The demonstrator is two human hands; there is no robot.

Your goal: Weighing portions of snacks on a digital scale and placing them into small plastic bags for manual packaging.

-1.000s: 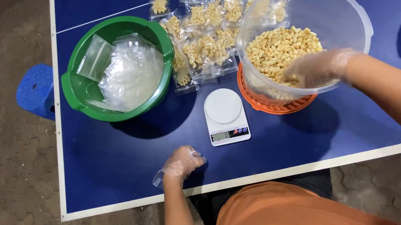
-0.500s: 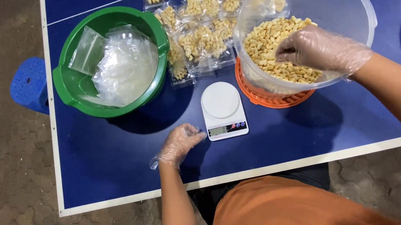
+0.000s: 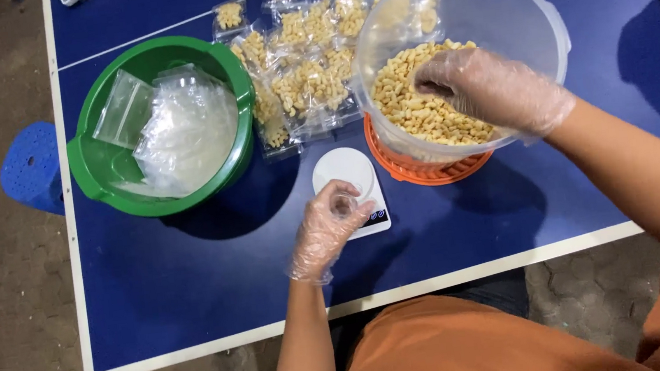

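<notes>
Green basin [image 3: 88, 167] and filled packets [image 3: 301, 73] flank scale [image 3: 349, 171]

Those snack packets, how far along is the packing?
Done: a heap of filled packets lies behind the scale. In hand: the right hand is in the clear tub of snacks, the left hand holds something clear over the scale. Left: many snacks, and empty bags in the green bowl.
</notes>
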